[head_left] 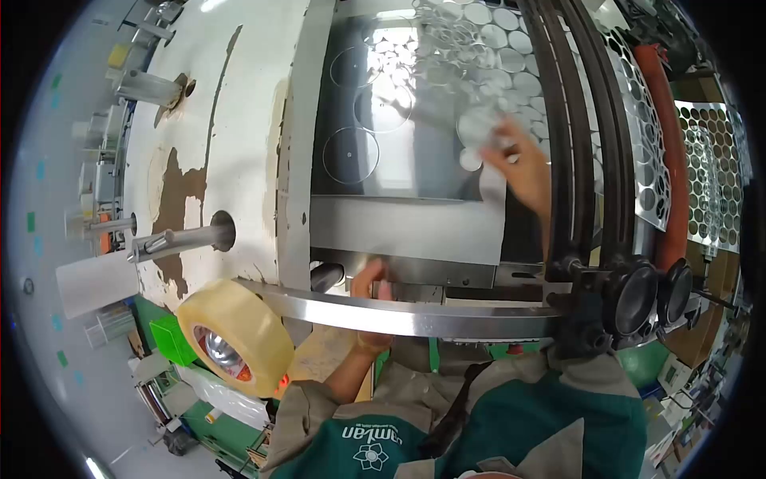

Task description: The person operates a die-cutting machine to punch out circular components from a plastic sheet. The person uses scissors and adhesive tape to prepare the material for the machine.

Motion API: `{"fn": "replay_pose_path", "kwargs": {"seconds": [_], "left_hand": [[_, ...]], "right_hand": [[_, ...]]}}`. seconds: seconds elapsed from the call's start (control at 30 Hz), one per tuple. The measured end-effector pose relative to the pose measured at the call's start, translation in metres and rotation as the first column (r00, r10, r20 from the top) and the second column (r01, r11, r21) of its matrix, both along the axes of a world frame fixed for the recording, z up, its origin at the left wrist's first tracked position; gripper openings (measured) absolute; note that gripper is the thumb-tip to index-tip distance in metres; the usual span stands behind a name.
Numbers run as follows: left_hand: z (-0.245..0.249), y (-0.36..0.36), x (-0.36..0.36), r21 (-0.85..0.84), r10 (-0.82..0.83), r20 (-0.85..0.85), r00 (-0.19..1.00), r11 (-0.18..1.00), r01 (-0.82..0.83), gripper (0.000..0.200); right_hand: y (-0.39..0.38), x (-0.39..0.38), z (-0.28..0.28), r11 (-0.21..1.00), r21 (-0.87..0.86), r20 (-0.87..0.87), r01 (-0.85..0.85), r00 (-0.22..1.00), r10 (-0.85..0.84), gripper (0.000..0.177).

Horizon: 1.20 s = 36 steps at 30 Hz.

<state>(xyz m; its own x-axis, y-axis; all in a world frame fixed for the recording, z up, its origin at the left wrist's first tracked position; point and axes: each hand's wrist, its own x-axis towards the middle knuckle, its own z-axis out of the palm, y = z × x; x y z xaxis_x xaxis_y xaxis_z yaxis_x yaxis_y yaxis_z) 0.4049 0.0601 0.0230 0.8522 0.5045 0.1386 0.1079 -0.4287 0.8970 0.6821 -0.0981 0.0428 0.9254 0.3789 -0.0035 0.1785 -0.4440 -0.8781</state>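
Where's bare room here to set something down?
The pale strip between the dark sheet and metal edge looks bare; so does the sheet's lower middle, from the lowest outlined circle to discs by the right hand. Discs crowd its upper right.

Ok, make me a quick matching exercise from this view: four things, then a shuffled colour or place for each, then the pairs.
1. Right hand
2. Tape roll
3. Small bin
4. Long tube

A. Bright green
B. Orange-red
C. Beside clear discs
D. Pale yellow

Pairs: 1-C, 2-D, 3-A, 4-B
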Motion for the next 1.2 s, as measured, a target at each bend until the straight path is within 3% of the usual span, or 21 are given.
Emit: {"fn": "replay_pose_path", "kwargs": {"seconds": [0.03, 0.1, 0.23, 0.37, 0.5, 0.57, 0.63, 0.7, 0.73, 0.77, 0.83, 0.87, 0.9, 0.93, 0.97, 1.07, 1.1, 1.2], "left_hand": [[0.006, -0.002, 0.016, -0.184, 0.087, -0.036, 0.996, 0.979, -0.092, 0.034], [0.023, -0.001, 0.044, -0.444, 0.230, -0.015, 0.973, 0.870, -0.213, 0.037], [0.023, 0.015, 0.073, -0.810, 0.456, -0.034, 0.889, 0.508, -0.292, 0.042], [0.027, 0.030, 0.087, -0.915, 0.512, -0.045, 0.858, 0.324, -0.241, 0.042], [0.009, 0.050, 0.101, -0.967, 0.573, -0.032, 0.819, 0.189, -0.170, 0.033], [-0.006, 0.062, 0.107, -0.979, 0.588, -0.005, 0.809, 0.161, -0.123, 0.029], [-0.016, 0.071, 0.114, -0.980, 0.566, 0.021, 0.824, 0.177, -0.096, 0.029], [-0.033, 0.083, 0.116, -0.981, 0.541, -0.034, 0.841, 0.142, -0.131, 0.036], [-0.030, 0.081, 0.121, -0.976, 0.598, -0.095, 0.796, 0.101, -0.192, 0.020], [-0.020, 0.076, 0.124, -0.949, 0.632, -0.105, 0.768, 0.167, -0.267, 0.019], [-0.024, 0.074, 0.122, -0.934, 0.594, -0.111, 0.797, 0.211, -0.287, 0.035], [-0.017, 0.067, 0.123, -0.914, 0.622, -0.148, 0.769, 0.211, -0.347, 0.032], [-0.010, 0.057, 0.124, -0.890, 0.649, -0.180, 0.739, 0.212, -0.403, 0.029], [-0.035, 0.052, 0.115, -0.902, 0.568, -0.057, 0.821, 0.324, -0.286, 0.020], [-0.009, 0.033, 0.119, -0.886, 0.542, -0.125, 0.831, 0.316, -0.339, 0.016], [-0.004, 0.005, 0.123, -0.893, 0.493, -0.150, 0.857, 0.305, -0.332, 0.018], [-0.003, 0.002, 0.124, -0.898, 0.481, -0.153, 0.863, 0.297, -0.325, 0.018], [-0.003, 0.003, 0.123, -0.923, 0.433, -0.121, 0.893, 0.283, -0.262, 0.015]], "right_hand": [[-0.007, 0.016, -0.005, 0.995, 0.064, -0.001, 0.071, 0.997, -0.071, 0.057], [-0.034, 0.052, -0.020, 0.951, 0.188, -0.032, 0.244, 0.970, -0.243, 0.057], [-0.152, 0.121, -0.057, 0.719, 0.376, -0.201, 0.585, 0.809, -0.553, 0.059], [-0.262, 0.142, -0.084, 0.507, 0.438, -0.361, 0.743, 0.661, -0.658, 0.060], [-0.262, 0.117, -0.068, 0.411, 0.380, -0.400, 0.829, 0.548, -0.735, 0.040], [-0.245, 0.094, -0.070, 0.482, 0.302, -0.367, 0.822, 0.567, -0.737, 0.035], [-0.215, 0.061, -0.069, 0.655, 0.151, -0.287, 0.740, 0.667, -0.687, 0.031], [-0.178, 0.025, -0.064, 0.814, -0.038, -0.204, 0.580, 0.793, -0.575, 0.028], [-0.156, 0.007, -0.058, 0.870, -0.131, -0.175, 0.476, 0.852, -0.493, 0.027], [-0.133, -0.008, -0.049, 0.904, -0.211, -0.153, 0.372, 0.901, -0.407, 0.026], [-0.087, -0.032, -0.027, 0.942, -0.271, -0.134, 0.200, 0.961, -0.243, 0.026], [-0.065, -0.041, -0.014, 0.950, -0.283, -0.135, 0.134, 0.975, -0.178, 0.027], [-0.031, -0.053, 0.017, 0.999, 0.025, 0.014, 0.026, 1.000, -0.027, 0.032], [-0.012, -0.056, 0.030, 0.998, 0.059, 0.022, 0.012, 1.000, -0.013, 0.027], [0.003, -0.055, 0.036, 0.996, 0.087, 0.029, 0.000, 1.000, -0.002, 0.022], [0.040, -0.039, 0.025, 0.974, 0.220, 0.074, 0.060, 0.994, -0.078, 0.018], [0.050, -0.034, 0.029, 0.969, 0.237, 0.037, 0.071, 0.996, -0.082, 0.017], [0.063, -0.018, 0.017, 0.973, 0.211, 0.139, 0.089, 0.983, -0.120, 0.017]]}}
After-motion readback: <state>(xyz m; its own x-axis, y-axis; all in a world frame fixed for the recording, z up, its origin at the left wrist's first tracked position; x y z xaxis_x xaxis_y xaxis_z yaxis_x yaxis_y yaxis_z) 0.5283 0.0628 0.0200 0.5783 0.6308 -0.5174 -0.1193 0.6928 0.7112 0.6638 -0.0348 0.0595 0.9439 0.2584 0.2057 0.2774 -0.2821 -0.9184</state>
